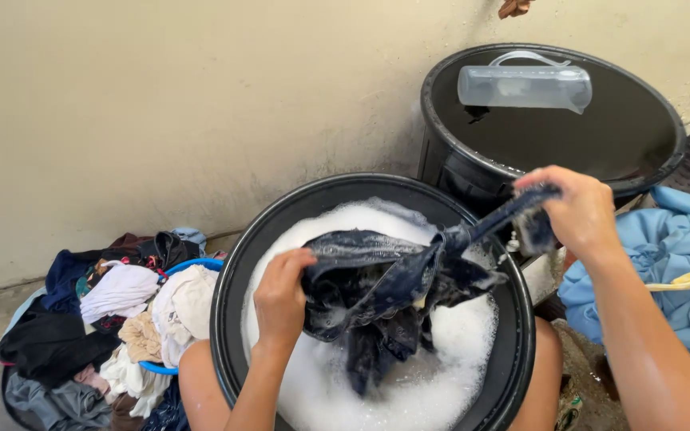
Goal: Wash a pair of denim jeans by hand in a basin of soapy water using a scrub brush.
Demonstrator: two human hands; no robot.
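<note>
A wet dark blue garment hangs over a black round basin full of white soap foam. My left hand grips the garment's left side above the foam. My right hand is closed on a twisted end of the same garment, pulled up to the right over the basin's rim. The cloth is stretched between both hands and its lower part dips into the suds.
A larger black tub of dark water stands behind, with a clear plastic jug floating in it. A heap of mixed clothes over a blue basket lies at the left. Light blue cloth lies at the right. A beige wall runs behind.
</note>
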